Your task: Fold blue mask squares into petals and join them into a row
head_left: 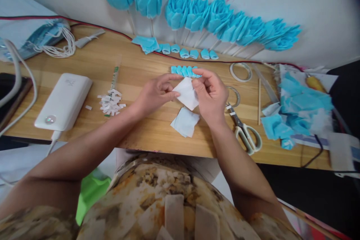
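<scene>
A pale square piece of fabric or paper is held up between my two hands, one corner pointing down. My left hand pinches its left side between thumb and fingers. On the opposite side, my right hand grips the upper right edge. Just below on the wood lies a small stack of similar pale squares. Behind my fingers sits a row of folded blue petals, partly covered by the right hand. Scissors with pale handles rest to the right of my right wrist.
Blue fabric flowers on sticks lean against the wall. Rolled blue pieces line the back. A white power bank and white paper bits lie left. Right are a tape roll, a wooden stick and blue scraps.
</scene>
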Available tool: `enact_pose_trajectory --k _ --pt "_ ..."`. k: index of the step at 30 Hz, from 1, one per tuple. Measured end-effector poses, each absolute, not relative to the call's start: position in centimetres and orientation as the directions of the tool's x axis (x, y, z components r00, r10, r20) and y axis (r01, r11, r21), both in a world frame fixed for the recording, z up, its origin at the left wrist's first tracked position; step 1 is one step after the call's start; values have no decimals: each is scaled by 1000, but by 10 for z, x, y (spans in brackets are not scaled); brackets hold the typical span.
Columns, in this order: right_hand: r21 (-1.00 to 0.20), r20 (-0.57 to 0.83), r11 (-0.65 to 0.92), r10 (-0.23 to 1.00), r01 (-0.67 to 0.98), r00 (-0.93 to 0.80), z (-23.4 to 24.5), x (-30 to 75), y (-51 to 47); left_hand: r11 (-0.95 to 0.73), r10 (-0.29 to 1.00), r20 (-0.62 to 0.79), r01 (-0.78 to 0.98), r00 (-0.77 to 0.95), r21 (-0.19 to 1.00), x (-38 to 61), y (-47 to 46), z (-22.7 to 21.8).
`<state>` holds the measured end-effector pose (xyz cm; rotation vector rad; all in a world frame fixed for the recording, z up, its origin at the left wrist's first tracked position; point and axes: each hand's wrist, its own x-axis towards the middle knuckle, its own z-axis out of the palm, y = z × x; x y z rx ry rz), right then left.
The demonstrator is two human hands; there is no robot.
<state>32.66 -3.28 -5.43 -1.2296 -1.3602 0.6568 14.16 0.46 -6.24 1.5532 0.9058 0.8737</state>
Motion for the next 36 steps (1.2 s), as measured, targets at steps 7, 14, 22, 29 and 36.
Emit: enact_pose_trajectory --k 7,14,22,29,36 --pt "-922 332 281 928 268 168 -53 328 -33 -209 898 150 101 414 973 136 3 -46" --pt "-872 351 345 935 347 -48 -58 325 -35 -106 885 45 106 464 989 137 3 -44" --pt "-835 331 350 936 424 -121 -62 328 -31 -17 961 56 -145 272 989 137 9 -51" --pt "-897 288 273 958 348 -7 -66 329 -27 17 990 21 -262 142 965 133 12 -46" --pt "-896 342 281 931 344 128 -68 333 -22 -161 984 172 -168 49 973 133 11 -51"
